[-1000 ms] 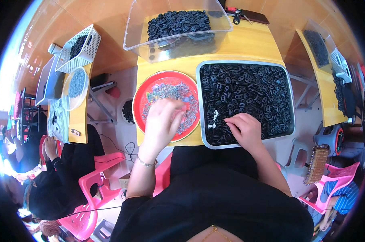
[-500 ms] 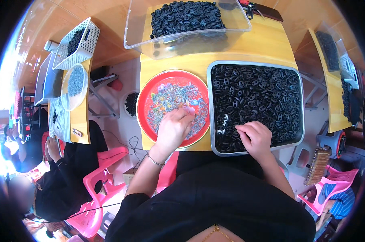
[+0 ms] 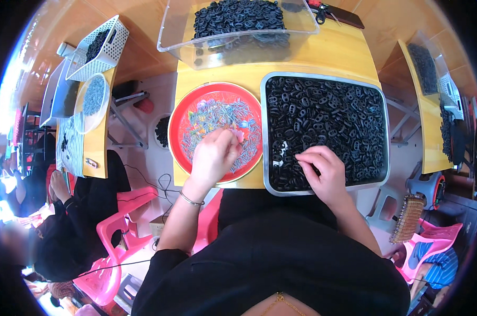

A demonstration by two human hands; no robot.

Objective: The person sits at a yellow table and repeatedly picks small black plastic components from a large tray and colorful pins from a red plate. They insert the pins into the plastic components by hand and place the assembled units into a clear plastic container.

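Note:
My left hand [image 3: 213, 155] is closed, fingers pinched together above a round red tray [image 3: 178, 134]. Small slim greyish pieces [image 3: 233, 109], spring-like in look, lie spread in that tray; some yellow and pink patches show among them. What the left fingers hold, if anything, is hidden. Over the near left part of a rectangular metal tray [image 3: 390, 142] is my right hand [image 3: 325, 171], its thumb and forefinger tips together. Anything between them is too small to make out. Black oval plastic pieces with two holes [image 3: 328, 113] fill this tray. A few white bits [image 3: 281, 152] show beside the right fingertips.
A clear plastic bin [image 3: 167, 46] with more black pieces stands at the table's far side, a dark tool or case [image 3: 343, 16] right of it. Side tables hold a white basket [image 3: 112, 47] and a round clear dish [image 3: 107, 100]. Another person sits left, near a pink chair [image 3: 109, 274].
The whole view has shifted a little, so the trays appear further left and higher. Both hands stay over their trays, fingers pinched, with only slight finger movement.

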